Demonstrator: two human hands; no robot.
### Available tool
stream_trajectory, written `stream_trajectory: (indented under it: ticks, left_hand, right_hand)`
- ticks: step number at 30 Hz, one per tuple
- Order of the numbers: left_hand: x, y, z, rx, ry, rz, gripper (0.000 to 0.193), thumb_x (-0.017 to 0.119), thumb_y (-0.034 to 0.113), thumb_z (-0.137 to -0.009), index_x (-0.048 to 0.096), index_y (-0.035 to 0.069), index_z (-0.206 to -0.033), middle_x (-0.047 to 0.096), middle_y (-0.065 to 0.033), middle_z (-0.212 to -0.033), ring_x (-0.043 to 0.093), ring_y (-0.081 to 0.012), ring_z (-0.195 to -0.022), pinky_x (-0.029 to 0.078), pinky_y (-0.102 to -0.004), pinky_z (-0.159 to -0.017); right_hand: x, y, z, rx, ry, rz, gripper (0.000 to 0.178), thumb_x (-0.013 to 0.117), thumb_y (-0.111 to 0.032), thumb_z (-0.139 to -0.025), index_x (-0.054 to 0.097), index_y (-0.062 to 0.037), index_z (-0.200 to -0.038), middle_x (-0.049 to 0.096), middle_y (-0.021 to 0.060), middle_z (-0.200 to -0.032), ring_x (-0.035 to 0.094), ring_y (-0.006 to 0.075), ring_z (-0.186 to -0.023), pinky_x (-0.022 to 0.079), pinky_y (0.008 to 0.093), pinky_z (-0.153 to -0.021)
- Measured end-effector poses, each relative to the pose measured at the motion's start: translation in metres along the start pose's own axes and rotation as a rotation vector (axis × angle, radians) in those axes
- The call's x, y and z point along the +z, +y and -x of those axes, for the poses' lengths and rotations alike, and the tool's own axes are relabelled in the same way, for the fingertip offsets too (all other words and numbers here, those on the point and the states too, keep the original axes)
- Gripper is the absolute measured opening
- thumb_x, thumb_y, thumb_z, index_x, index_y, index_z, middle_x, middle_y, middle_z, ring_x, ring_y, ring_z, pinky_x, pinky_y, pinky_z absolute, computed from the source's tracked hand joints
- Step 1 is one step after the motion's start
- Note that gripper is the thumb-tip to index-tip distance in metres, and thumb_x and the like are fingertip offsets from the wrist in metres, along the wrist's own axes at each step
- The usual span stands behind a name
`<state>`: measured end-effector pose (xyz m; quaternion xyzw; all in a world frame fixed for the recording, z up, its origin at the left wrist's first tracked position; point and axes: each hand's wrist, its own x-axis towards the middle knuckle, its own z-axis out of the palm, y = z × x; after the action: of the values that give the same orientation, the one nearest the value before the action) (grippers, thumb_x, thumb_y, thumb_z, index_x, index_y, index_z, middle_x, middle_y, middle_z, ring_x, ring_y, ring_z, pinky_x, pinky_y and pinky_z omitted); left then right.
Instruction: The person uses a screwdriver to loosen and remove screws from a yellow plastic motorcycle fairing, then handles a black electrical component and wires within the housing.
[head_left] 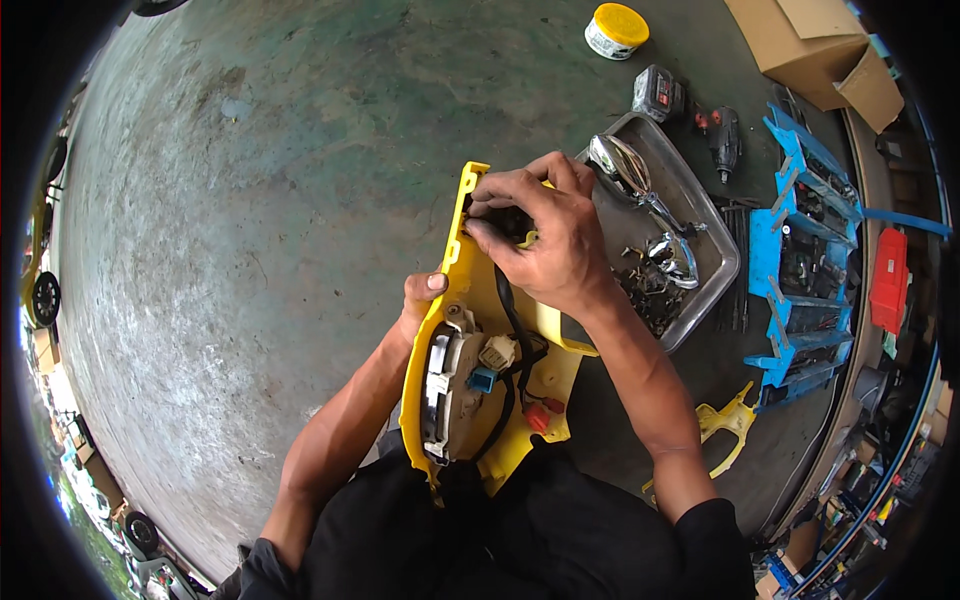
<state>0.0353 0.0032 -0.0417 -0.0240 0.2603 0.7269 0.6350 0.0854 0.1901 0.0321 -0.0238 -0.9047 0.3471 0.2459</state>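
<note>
A yellow plastic fairing panel (555,380) rests against my lap, its inner side facing up. Set into its near part is an instrument cluster (450,390), with a white connector (497,352), a blue connector (482,380) and black wires running along it. My left hand (424,297) grips the panel's left edge, thumb on top and the other fingers hidden beneath. My right hand (550,225) is bent over the far end, thumb and fingertips pinched at the inner left edge. Whatever sits between those fingertips is too hidden to name. A red connector (538,416) lies at the near right.
Right of the panel, a metal tray (728,262) holds chrome mirrors (625,165) and loose screws. Beyond are a cordless driver (722,140), a battery pack (658,93) and a yellow-lidded tub (616,30). A blue toolbox (770,250) and another yellow part (735,425) lie further right.
</note>
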Motion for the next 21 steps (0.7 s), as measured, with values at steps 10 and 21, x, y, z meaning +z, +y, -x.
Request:
stream_trajectory:
  ticks: [10, 21]
  left_hand:
    - [-0.029, 0.050, 0.042, 0.201, 0.073, 0.071, 0.091, 0.065, 0.048, -0.073, 0.036, 0.008, -0.148, 0.055, -0.0164, -0.129, 0.060, -0.0312, -0.114, 0.053, -0.0469, -0.097]
    - [-0.024, 0.029, 0.021, 0.139, 0.081, 0.112, 0.090, 0.065, 0.049, -0.073, 0.037, 0.008, -0.148, 0.056, -0.0166, -0.129, 0.060, -0.0314, -0.113, 0.053, -0.0470, -0.096]
  right_hand:
    - [-0.015, 0.069, 0.078, 0.440, -0.050, -0.004, 0.019, 0.066, -0.009, -0.090, 0.068, -0.0040, -0.109, 0.071, 0.0149, -0.098, 0.069, 0.0327, -0.085, 0.055, 0.0420, -0.081]
    - [0.067, 0.099, 0.180, 0.885, -0.553, -0.190, 0.025, 0.072, -0.021, -0.089, 0.065, 0.0003, -0.098, 0.070, 0.0185, -0.086, 0.070, 0.0337, -0.080, 0.055, 0.0411, -0.073]
